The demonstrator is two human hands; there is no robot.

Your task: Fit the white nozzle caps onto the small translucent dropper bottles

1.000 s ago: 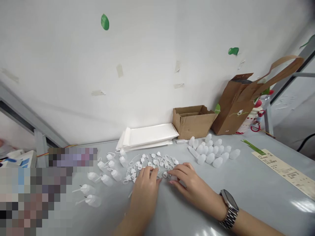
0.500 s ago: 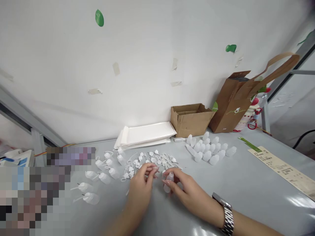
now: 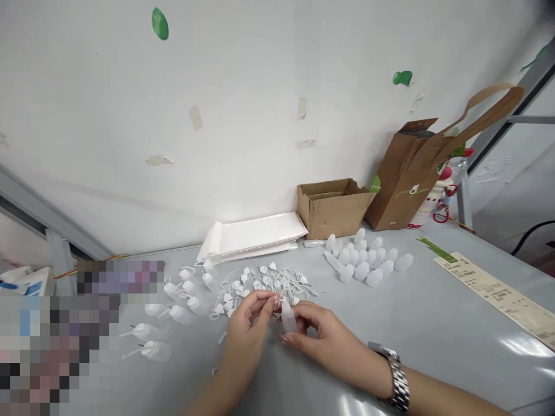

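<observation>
Between its thumb and fingers, my right hand (image 3: pixel 314 329) holds a small translucent bottle (image 3: pixel 288 319), its neck tilted up toward my left hand. My left hand (image 3: pixel 255 315) pinches a small white cap (image 3: pixel 280 300) at the bottle's neck; the fingertips partly hide it. Just behind the hands lies a loose pile of white caps with straps (image 3: pixel 260 280). Several capped bottles (image 3: pixel 180 314) lie on the left part of the table. A group of uncapped translucent bottles (image 3: pixel 362 270) is at the right, beyond my right hand.
White padded envelopes (image 3: pixel 255 236) lie stacked against the wall. Beside them are an open cardboard box (image 3: pixel 336 214) and a brown paper bag (image 3: pixel 403 185). A long printed paper strip (image 3: pixel 498 294) lies on the grey table (image 3: pixel 433 346) at the right. The lower left is pixelated.
My right hand has brought the bottle up and left, more upright, to my left hand's fingertips. The two hands are now closer together. The view has shifted slightly.
</observation>
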